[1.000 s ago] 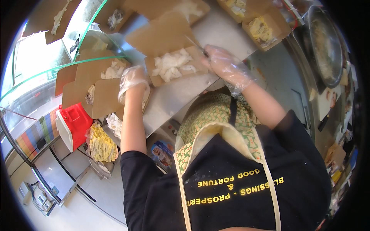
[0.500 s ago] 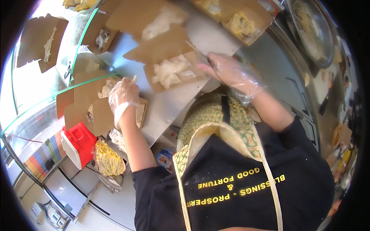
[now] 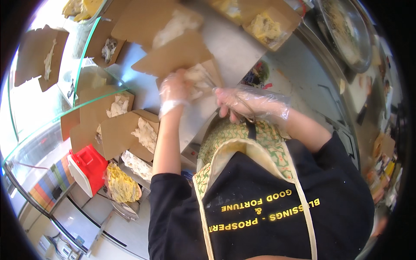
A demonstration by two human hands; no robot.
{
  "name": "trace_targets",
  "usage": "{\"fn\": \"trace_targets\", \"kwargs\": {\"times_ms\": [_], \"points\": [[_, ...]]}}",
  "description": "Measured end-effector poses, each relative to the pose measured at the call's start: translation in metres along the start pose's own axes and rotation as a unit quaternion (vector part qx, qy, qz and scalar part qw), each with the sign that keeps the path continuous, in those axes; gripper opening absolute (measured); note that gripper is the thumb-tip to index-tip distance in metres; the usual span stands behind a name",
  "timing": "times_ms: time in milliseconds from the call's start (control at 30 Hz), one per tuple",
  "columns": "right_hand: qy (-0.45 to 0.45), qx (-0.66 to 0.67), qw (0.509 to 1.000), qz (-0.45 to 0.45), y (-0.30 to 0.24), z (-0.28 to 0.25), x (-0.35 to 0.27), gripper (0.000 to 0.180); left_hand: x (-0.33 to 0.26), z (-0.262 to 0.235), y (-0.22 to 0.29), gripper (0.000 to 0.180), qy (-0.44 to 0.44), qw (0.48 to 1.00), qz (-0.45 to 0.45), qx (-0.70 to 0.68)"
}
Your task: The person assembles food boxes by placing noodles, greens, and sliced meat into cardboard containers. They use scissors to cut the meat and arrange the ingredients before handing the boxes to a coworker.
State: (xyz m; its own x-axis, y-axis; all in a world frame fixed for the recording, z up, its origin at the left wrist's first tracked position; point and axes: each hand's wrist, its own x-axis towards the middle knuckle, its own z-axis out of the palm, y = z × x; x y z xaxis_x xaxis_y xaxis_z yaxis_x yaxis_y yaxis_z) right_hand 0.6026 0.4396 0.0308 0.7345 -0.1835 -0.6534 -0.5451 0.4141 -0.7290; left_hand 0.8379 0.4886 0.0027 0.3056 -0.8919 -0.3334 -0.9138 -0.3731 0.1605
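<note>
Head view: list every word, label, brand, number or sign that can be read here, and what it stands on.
Black shirt: yellow capital lettering, upside down, partly covered by pale apron straps; legible, wording withheld.
Nothing else reads; the right-edge clutter is too blurred.

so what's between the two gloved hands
Between the left hand and the right hand, the head view shows white food in an open brown box, plus part of a metal tool.
</note>
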Motion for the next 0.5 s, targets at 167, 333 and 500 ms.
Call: {"fn": "trace_targets", "kwargs": {"times_ms": [167,333,500], "points": [[-0.062,0.172,0.981,0.071,0.012,0.011,0.034,0.086,0.006,-0.019,-0.010,0.039,-0.016,0.999,0.039,-0.019],[-0.042,0.174,0.984,-0.020,-0.004,0.023,0.080,0.083,-0.007,-0.027,-0.008,0.039,-0.003,0.999,0.048,-0.005],[-0.024,0.085,0.995,-0.053,0.001,0.021,0.064,0.080,-0.024,-0.046,-0.012,0.038,0.064,0.992,-0.076,-0.076]]}}
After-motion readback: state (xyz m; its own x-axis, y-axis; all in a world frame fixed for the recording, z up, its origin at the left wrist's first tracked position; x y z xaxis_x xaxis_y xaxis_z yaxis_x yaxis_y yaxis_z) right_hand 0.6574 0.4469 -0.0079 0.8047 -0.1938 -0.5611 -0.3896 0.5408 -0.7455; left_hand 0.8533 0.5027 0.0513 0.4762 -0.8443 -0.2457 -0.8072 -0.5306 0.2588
